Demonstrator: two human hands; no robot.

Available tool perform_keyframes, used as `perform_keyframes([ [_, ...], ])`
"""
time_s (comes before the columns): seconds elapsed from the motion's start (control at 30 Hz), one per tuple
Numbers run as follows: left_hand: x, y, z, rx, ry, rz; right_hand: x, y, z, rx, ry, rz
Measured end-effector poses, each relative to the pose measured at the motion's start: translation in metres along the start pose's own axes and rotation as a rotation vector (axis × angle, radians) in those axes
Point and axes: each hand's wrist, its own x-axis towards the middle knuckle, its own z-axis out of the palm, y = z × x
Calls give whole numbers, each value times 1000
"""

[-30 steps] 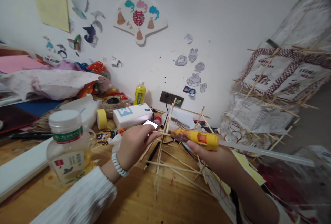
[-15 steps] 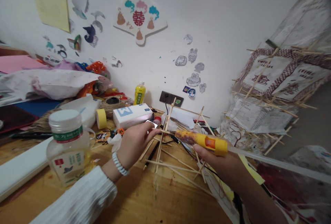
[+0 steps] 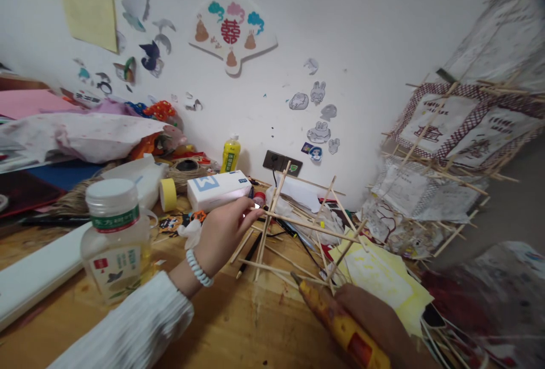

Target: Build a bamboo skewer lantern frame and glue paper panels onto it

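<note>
My left hand point(image 3: 227, 227) pinches the end of a thin wooden stick point(image 3: 306, 223) that runs to the right across a frame of crossed sticks point(image 3: 264, 244). The frame stands on the wooden table, partly upright. In my right hand point(image 3: 370, 315) is a yellow glue gun point(image 3: 336, 323), its nozzle pointing up and left near the frame's lower sticks. My right fingers are partly hidden behind the gun's body. A dark pencil point(image 3: 249, 255) lies beside the frame on the left.
A clear plastic bottle point(image 3: 113, 244) and a white box point(image 3: 219, 189) stand left of my hand, with yellow tape point(image 3: 167, 195) between them. Yellow paper point(image 3: 383, 278) lies at right. Behind it rises a paper-and-stick lantern point(image 3: 438, 125). A wall socket point(image 3: 281, 162) is behind the frame.
My right hand has drawn the glue gun down and toward me, away from the stick joint, and its nozzle now tilts upward. My left hand stays nearly still on the stick.
</note>
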Motion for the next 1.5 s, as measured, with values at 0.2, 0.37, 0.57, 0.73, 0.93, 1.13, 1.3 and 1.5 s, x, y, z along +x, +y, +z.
perform_keyframes([
  [0.2,1,0,1,-63,-47,-76,-45,8,32,3,-206,44],
  [0.37,2,2,1,-122,-74,-138,-62,17,27,88,-292,171],
  [0.57,5,5,-1,-156,-89,-162,-59,17,1,124,-397,283],
  [0.73,4,2,-1,-179,-94,-169,-42,14,-25,148,-398,278],
  [0.93,3,3,0,-194,-80,-177,5,38,-71,114,232,247],
  [1.13,4,4,1,-242,-92,-207,64,15,-79,22,404,126],
  [1.3,3,2,2,-309,-100,-225,116,-37,-61,-52,154,-153],
  [1.5,4,3,1,-326,-96,-217,164,-50,-40,-30,-64,-257],
])
